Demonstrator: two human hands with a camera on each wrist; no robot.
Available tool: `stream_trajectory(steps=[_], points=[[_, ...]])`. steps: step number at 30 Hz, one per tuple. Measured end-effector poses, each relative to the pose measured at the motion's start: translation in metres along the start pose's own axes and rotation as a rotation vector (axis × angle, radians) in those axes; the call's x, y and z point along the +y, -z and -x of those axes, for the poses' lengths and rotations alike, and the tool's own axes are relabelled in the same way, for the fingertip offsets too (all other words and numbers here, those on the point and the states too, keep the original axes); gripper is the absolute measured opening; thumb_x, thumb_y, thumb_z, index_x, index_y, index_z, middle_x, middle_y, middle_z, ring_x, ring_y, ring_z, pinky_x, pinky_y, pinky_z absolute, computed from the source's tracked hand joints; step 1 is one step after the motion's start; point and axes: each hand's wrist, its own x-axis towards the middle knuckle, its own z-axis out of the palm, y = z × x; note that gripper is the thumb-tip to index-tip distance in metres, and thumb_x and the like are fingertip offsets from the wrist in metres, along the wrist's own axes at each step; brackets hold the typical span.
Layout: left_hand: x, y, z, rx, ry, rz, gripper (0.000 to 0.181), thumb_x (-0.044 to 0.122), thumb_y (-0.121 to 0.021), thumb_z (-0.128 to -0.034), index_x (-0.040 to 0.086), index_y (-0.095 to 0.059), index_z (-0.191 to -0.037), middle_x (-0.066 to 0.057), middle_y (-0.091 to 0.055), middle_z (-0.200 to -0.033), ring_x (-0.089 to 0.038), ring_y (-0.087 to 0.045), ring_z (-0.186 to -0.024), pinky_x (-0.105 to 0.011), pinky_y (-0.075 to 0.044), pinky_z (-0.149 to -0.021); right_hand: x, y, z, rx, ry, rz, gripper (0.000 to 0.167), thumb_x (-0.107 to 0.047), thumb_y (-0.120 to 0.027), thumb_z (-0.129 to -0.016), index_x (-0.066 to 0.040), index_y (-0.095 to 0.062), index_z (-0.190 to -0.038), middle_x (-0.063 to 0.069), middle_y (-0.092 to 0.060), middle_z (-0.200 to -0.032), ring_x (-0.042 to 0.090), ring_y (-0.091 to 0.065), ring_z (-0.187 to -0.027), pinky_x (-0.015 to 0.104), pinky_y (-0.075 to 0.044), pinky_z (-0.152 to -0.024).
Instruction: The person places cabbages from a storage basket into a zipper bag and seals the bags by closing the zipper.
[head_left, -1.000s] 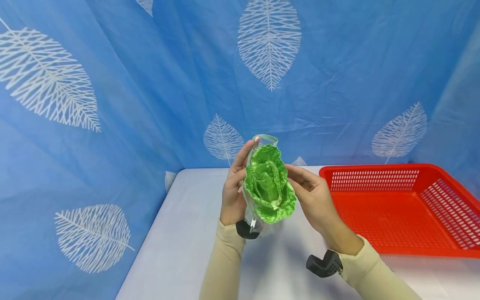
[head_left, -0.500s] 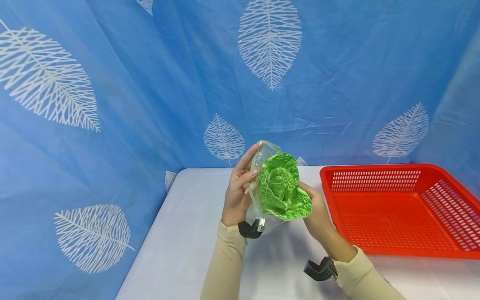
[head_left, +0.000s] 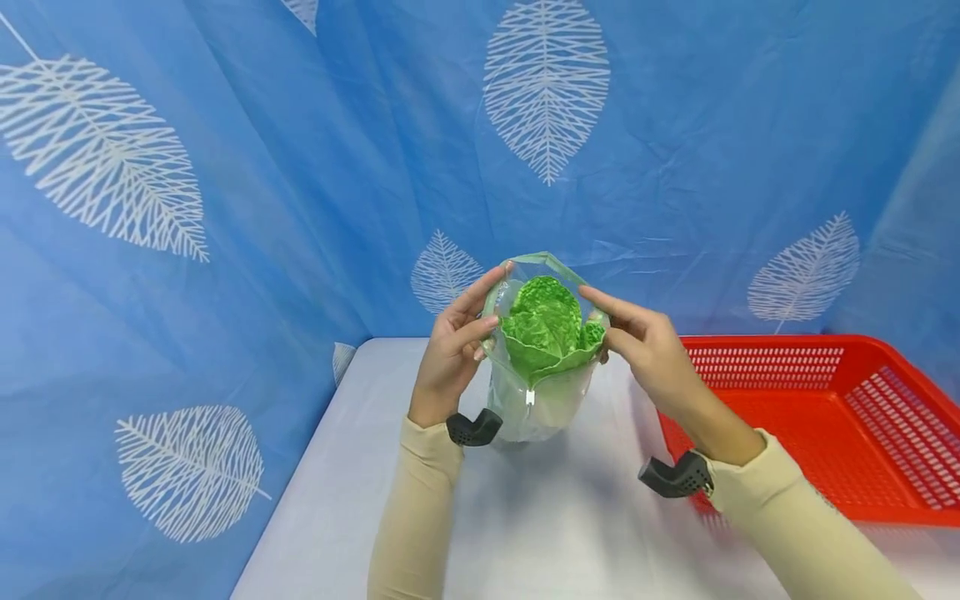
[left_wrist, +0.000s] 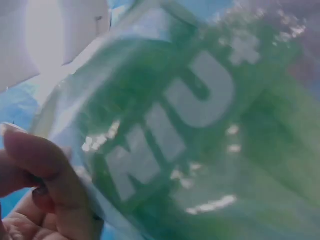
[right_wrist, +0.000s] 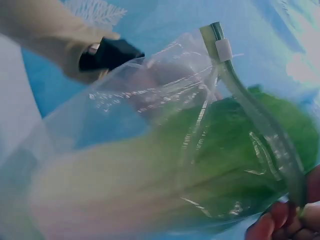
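Inside a clear bag in the grip of both hands, cabbage, perhaps protruding.

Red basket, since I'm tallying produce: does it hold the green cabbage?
No, the cabbage is mostly inside the clear bag that the left hand and right hand hold.

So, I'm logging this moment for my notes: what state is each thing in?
Clear slider-zip bag, mouth open
White slider, at the near end of the bag's mouth
Napa cabbage, mostly inside the bag, leaf tops sticking out
Red plastic basket, upright, open-topped
Left hand, gripping the bag's left rim
Right hand, gripping its right rim
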Motion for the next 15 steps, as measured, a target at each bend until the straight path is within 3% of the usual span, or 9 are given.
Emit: stream_trajectory(steps=[2,4,5,7,9,12,15], points=[[0.01,0.0,-0.004,-0.018,0.024,-0.081,0.056,-0.009,-0.05,-0.0991,0.009,-0.05,-0.153,-0.008,-0.04,-0.161,-0.01,-0.045,-0.138,-0.017,-0.035,-0.044,-0.01,0.007,-0.008,-0.039,-0.019,0.112,0.048,-0.004,-0.053,-0.103,-0.012,-0.053,-0.151,0.009,-0.064,-0.113,0.018,-0.058,-0.076,0.026,-0.053,-0.069],[0.02,0.0,-0.009,-0.037,0.051,-0.137,0.057,-0.008,-0.051,-0.099,0.009,-0.048,-0.154,-0.006,-0.041,-0.161,-0.012,-0.042,-0.14,-0.018,-0.039,-0.047,-0.019,0.013,-0.017,-0.067,-0.034,0.184,0.048,-0.009,-0.057,-0.104,-0.015,-0.053,-0.151,0.009,-0.064,-0.116,0.02,-0.058,-0.076,0.026,-0.053,-0.069],[0.024,0.001,-0.011,-0.049,0.061,-0.157,0.058,-0.009,-0.052,-0.099,0.007,-0.047,-0.154,-0.007,-0.04,-0.161,-0.015,-0.032,-0.148,-0.019,-0.041,-0.049,-0.024,0.015,-0.021,-0.078,-0.041,0.219,0.048,-0.01,-0.057,-0.104,-0.016,-0.053,-0.151,0.011,-0.064,-0.111,0.021,-0.058,-0.076,0.027,-0.052,-0.069],[0.032,0.001,-0.015,-0.057,0.09,-0.203,0.058,-0.008,-0.054,-0.0984,0.005,-0.046,-0.154,-0.006,-0.04,-0.161,-0.016,-0.046,-0.134,-0.02,-0.046,-0.053,-0.032,0.02,-0.029,-0.104,-0.055,0.277,0.048,-0.012,-0.056,-0.104,-0.016,-0.052,-0.152,0.011,-0.065,-0.109,0.022,-0.057,-0.076,0.027,-0.051,-0.067],[0.039,0.001,-0.019,-0.065,0.121,-0.247,0.058,-0.007,-0.056,-0.0981,0.004,-0.046,-0.154,-0.005,-0.04,-0.161,-0.015,-0.054,-0.116,-0.021,-0.049,-0.057,-0.042,0.023,-0.036,-0.115,-0.078,0.344,0.047,-0.015,-0.055,-0.104,-0.018,-0.053,-0.151,0.01,-0.063,-0.095,0.022,-0.056,-0.074,0.028,-0.049,-0.062],[0.049,0.0,-0.023,-0.076,0.162,-0.31,0.057,-0.006,-0.059,-0.0978,0.004,-0.047,-0.153,-0.003,-0.042,-0.16,-0.014,-0.052,-0.089,-0.023,-0.052,-0.059,-0.056,0.026,-0.046,-0.111,-0.097,0.421,0.045,-0.016,-0.054,-0.103,-0.019,-0.056,-0.149,0.01,-0.058,-0.08,0.023,-0.054,-0.071,0.029,-0.047,-0.059],[0.056,-0.001,-0.025,-0.087,0.191,-0.358,0.057,-0.004,-0.06,-0.0975,0.004,-0.047,-0.153,-0.002,-0.042,-0.16,-0.015,-0.051,-0.086,-0.025,-0.053,-0.06,-0.066,0.027,-0.053,-0.111,-0.098,0.474,0.045,-0.016,-0.054,-0.103,-0.019,-0.058,-0.147,0.012,-0.056,-0.076,0.024,-0.054,-0.07,0.03,-0.047,-0.06]])
